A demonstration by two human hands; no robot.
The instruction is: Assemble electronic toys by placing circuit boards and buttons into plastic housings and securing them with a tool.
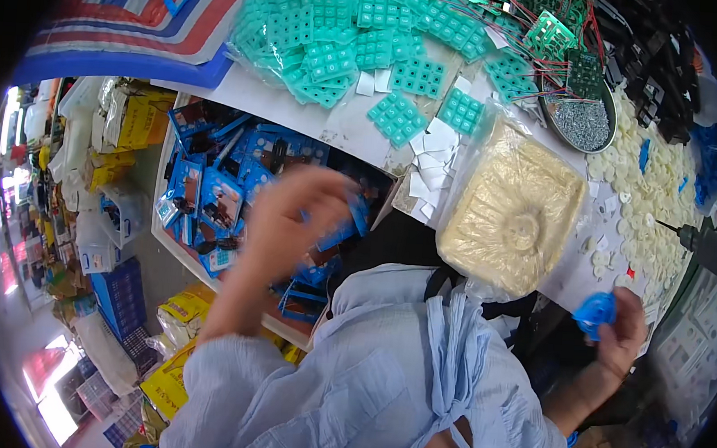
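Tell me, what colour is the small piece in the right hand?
Blue: the plastic piece in the right hand, head view.

We see a white worktable (344,124) carrying teal keypad mats (362,35) at the far side. A bagged cream stack (513,213) and pale discs (652,193) lie right.

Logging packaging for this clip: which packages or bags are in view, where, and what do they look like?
Clear bag of cream discs: on the table, centre right, squarish, pale yellow.
Clear bag of teal keypads: table top left, crumpled, green contents.
Blue carded packs: in the white-rimmed box under the blurred left hand.
Yellow sacks: floor, lower left.
Right hand holds a blue plastic part, unpackaged.
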